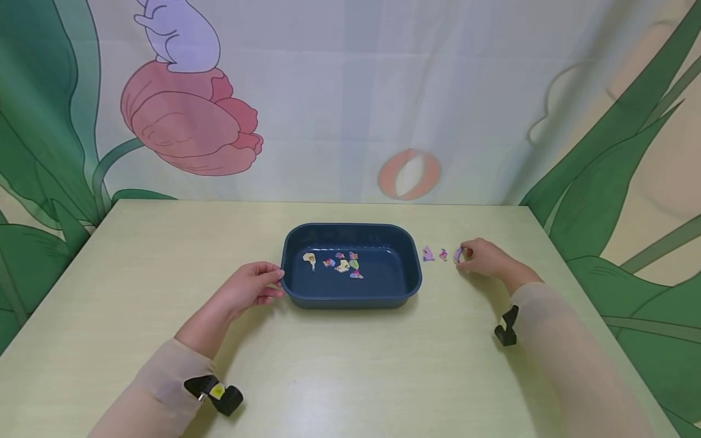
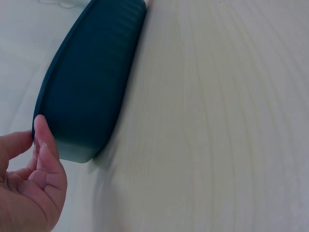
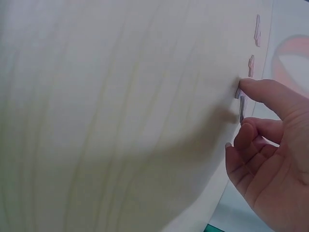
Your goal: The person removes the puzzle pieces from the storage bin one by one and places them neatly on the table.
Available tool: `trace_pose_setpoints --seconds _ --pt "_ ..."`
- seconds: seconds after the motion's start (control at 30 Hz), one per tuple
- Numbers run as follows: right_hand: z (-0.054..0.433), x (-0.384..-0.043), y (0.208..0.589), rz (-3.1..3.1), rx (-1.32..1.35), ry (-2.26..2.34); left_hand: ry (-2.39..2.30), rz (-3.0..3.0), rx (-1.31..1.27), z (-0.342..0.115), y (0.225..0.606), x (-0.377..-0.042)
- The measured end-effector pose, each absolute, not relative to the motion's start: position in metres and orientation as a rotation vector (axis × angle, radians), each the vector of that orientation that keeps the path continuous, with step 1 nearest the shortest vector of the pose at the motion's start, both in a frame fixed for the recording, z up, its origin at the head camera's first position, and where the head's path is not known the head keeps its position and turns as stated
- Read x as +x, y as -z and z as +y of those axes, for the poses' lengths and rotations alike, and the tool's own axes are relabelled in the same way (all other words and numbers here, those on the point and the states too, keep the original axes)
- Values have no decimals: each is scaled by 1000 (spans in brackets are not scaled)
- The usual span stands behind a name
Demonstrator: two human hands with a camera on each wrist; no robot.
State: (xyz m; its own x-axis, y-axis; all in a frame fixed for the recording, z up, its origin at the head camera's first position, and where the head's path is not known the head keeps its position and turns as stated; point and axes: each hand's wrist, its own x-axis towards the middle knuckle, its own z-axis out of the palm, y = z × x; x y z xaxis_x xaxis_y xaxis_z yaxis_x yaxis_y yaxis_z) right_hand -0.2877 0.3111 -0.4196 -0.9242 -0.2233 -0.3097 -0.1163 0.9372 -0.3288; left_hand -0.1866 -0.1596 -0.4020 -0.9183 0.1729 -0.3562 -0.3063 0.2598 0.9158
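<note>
- Tray (image 1: 353,302) sits near the back edge of the counter (image 1: 350,377); left grip (image 1: 254,286) pinches its rim, likely for steadiness.
- Right grip (image 1: 485,258) pinches small cutout (image 1: 457,255) toward back-right corner, apparently for control.

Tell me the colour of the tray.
Dark blue; the tray shows best in the head view.

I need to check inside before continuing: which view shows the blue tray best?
The head view: it shows nearly the whole blue tray, including the small colorful pieces inside. The left wrist view shows only its outer side, with the left hand pinching the rim. The right wrist view misses it.
</note>
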Motion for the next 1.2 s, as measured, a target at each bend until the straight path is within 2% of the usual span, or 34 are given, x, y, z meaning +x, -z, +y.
trace_pose_setpoints --seconds 0.5,1.2 --pt "308 -284 409 2818 -222 670 -1685 2162 -116 -160 405 -188" --pt "227 -258 384 2778 -569 1151 -1708 2138 -93 -160 402 -186"
